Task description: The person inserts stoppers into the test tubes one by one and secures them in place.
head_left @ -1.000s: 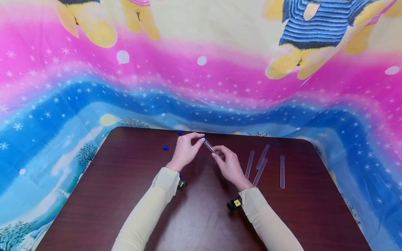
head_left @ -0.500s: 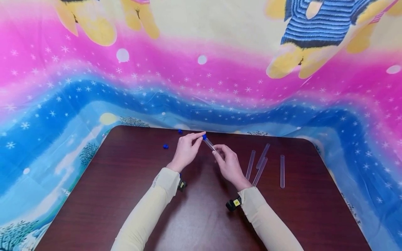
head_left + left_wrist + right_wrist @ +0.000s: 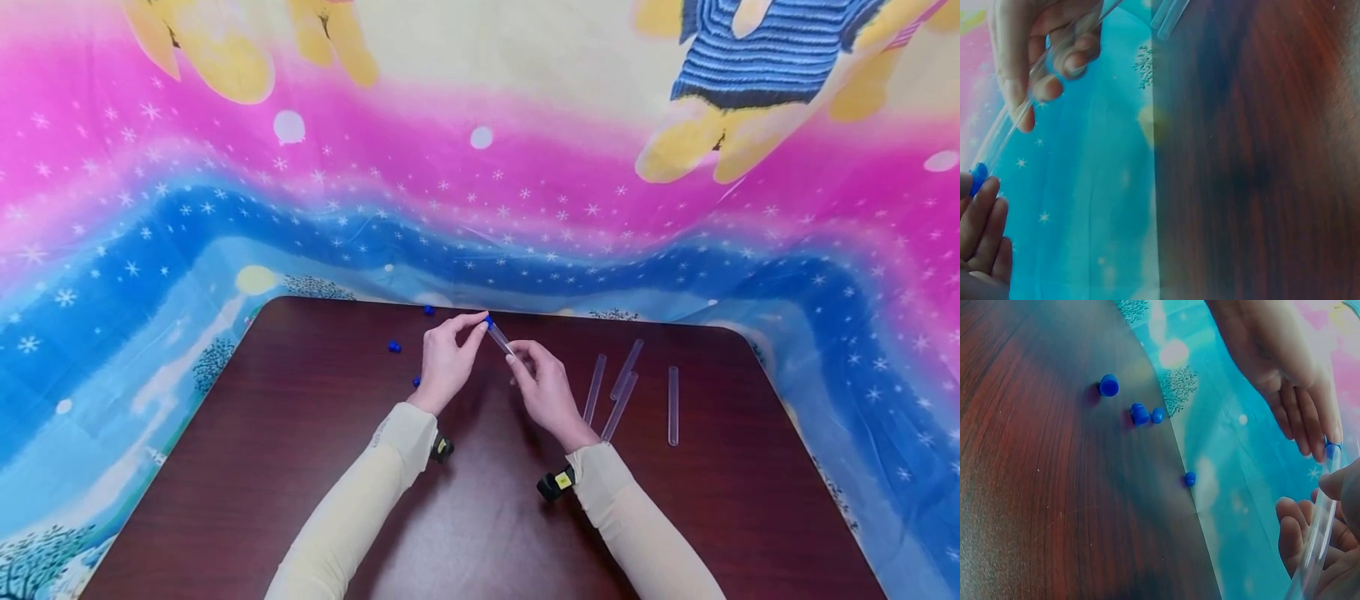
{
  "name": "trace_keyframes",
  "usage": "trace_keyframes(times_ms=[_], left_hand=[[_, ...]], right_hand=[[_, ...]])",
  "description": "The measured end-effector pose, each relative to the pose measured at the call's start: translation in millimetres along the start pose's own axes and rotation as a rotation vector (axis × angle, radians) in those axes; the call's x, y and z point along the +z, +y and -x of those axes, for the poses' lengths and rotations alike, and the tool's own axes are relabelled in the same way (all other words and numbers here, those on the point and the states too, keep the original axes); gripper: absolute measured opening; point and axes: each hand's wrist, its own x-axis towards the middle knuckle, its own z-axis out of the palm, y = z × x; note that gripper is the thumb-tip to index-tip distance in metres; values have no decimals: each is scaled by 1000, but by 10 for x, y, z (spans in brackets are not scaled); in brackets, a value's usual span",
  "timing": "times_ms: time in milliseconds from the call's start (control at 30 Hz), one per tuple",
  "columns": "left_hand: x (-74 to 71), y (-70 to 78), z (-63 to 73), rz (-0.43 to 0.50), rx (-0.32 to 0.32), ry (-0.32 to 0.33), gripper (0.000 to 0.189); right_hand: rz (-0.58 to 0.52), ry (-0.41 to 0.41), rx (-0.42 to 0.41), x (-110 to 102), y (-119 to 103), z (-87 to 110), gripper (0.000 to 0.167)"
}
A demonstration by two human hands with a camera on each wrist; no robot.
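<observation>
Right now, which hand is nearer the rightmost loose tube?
Right. The right hand is left of the rightmost tube; the left hand is farther left, pinching a blue cap.

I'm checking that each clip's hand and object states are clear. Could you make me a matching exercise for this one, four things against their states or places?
Things
1. Left hand
2. Right hand
3. Loose blue caps
4. Loose clear tubes

States or places
A. Lying on the table, on the right hand's side
B. Pinching the blue cap at the end of the held tube
C. On the table, on the left hand's side
D. Holding the tube that has a blue cap at its end

Right pairs
1-B, 2-D, 3-C, 4-A
</observation>
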Motion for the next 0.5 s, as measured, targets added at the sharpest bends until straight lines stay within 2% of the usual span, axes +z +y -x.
trace_keyframes(times_ms=[100, 233, 367, 500], left_hand=[[7, -8, 3, 29, 5, 12, 22], [-18, -32, -34, 84, -28, -27, 20], [-83, -23, -100, 108, -90, -131, 23], [-183, 3, -176, 72, -128, -254, 27]], right_hand=[[-5, 1, 5, 3, -15, 0, 15], [-5, -2, -4, 0, -19, 8, 16], [2, -7, -25, -12, -16, 9, 16], [14, -17, -36, -36, -21, 3, 17]])
